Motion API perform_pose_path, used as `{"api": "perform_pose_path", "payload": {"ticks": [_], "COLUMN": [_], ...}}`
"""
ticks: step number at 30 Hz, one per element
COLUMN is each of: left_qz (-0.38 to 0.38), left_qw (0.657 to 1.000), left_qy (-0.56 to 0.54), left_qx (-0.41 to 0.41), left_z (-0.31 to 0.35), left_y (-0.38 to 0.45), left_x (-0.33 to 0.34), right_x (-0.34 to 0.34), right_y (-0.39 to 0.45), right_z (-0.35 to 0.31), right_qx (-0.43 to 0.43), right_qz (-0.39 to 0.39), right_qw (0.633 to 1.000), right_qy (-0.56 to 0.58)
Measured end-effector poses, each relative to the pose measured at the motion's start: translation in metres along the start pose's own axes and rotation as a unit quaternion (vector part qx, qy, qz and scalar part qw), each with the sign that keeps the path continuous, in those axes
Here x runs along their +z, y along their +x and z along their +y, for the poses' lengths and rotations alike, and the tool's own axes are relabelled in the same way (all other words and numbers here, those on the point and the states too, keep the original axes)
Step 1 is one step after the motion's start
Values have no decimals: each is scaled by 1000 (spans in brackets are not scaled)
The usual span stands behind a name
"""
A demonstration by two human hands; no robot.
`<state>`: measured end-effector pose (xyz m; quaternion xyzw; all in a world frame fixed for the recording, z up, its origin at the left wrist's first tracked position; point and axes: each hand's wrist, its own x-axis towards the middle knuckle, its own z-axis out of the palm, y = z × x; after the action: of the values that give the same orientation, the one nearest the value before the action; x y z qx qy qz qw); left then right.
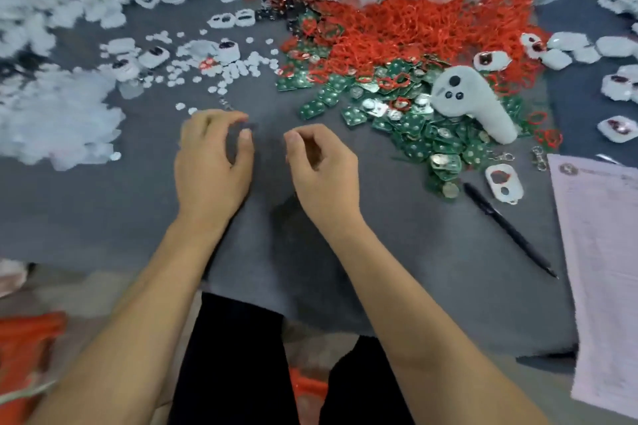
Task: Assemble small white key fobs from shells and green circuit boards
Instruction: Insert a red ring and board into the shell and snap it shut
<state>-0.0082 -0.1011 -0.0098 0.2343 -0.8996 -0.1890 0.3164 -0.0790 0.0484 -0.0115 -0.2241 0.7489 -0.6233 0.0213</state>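
At table centre: left hand (210,162) and right hand (322,169) loosely curled, empty. Risk: snagging red loops (407,28) while grabbing green circuit boards (414,121) at two o'clock.

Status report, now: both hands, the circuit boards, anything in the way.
Left hand and right hand loosely curled, holding nothing. Green circuit boards piled right of the hands, untouched. White controller lies on the pile; black pen beside it.

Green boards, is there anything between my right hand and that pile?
Nothing visible. Bare grey table lies between the right hand and the near edge of the green boards. The white controller lies on the pile's far side, out of the way.
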Motion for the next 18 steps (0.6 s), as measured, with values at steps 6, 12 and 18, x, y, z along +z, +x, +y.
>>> {"api": "perform_pose_path", "payload": {"ticks": [6, 12, 18], "left_qz": [-12, -38, -4], "left_qw": [988, 976, 968], "left_qy": [114, 160, 188], "left_qx": [-102, -143, -168], "left_z": [-62, -105, -121], "left_y": [27, 60, 75], "left_x": [-27, -28, -21], "right_x": [87, 156, 189], "right_y": [32, 62, 83], "right_z": [-23, -33, -33], "right_qx": [-121, -169, -162], "right_qz": [-58, -33, 3], "right_qw": [982, 967, 967], "right_qy": [-136, -189, -195]}}
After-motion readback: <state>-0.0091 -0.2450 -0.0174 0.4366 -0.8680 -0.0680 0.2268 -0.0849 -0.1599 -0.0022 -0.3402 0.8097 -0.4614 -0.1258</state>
